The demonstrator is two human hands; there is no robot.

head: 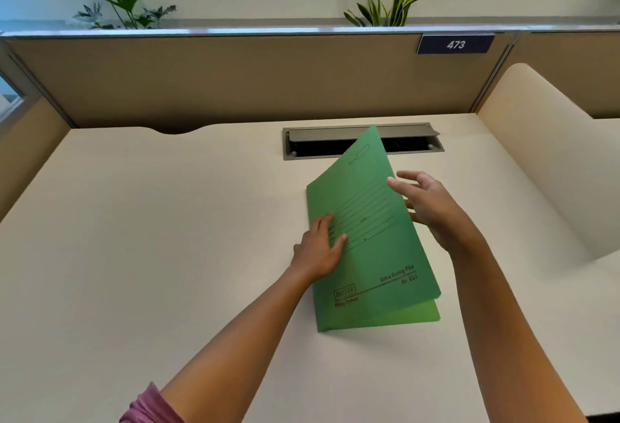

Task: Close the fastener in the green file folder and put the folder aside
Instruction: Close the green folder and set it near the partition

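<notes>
A green file folder lies on the cream desk, spine to the left, with printed lines and a label on its front cover. The cover is lifted a little on the right, so a gap shows at the near right corner. My left hand rests flat on the cover near the spine, fingers spread. At the cover's right edge my right hand has its thumb on top and its fingers behind the raised edge. The fastener inside is hidden by the cover.
A grey cable hatch with its lid raised is set into the desk just behind the folder. Brown partition panels close off the back, with a sign reading 473. A cream side panel rises on the right.
</notes>
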